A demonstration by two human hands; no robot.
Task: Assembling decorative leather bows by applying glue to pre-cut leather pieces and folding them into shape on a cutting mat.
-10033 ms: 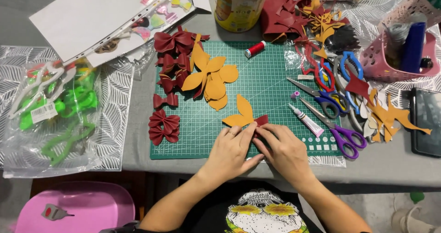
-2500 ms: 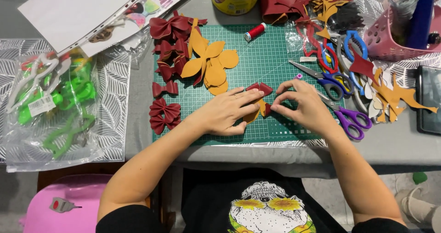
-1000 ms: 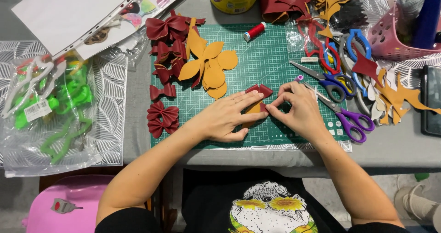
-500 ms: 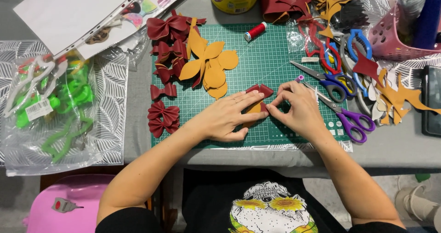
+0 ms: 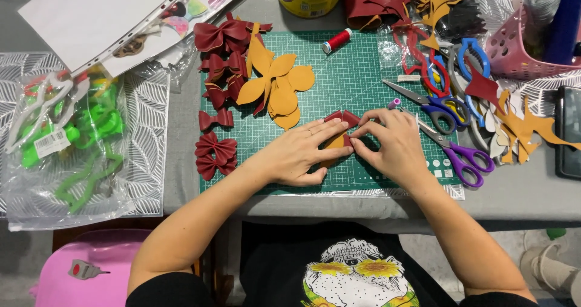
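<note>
A dark red bow piece (image 5: 342,119) lies over a mustard cutout (image 5: 334,145) near the middle of the green cutting mat (image 5: 357,77), toward its near edge. The left hand (image 5: 301,153) presses flat on both, fingers spread; the right hand (image 5: 392,146) pinches the red piece's edge between thumb and fingertips. Purple scissors (image 5: 461,158) lie just right; finished red bows (image 5: 213,156) sit at the mat's left edge

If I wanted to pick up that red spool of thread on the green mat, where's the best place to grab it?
Grip the red spool of thread across its round middle, coming straight down from above. It lies on its side, tilted diagonally on the green cutting mat, with bare mat along both long sides for fingers.
</note>
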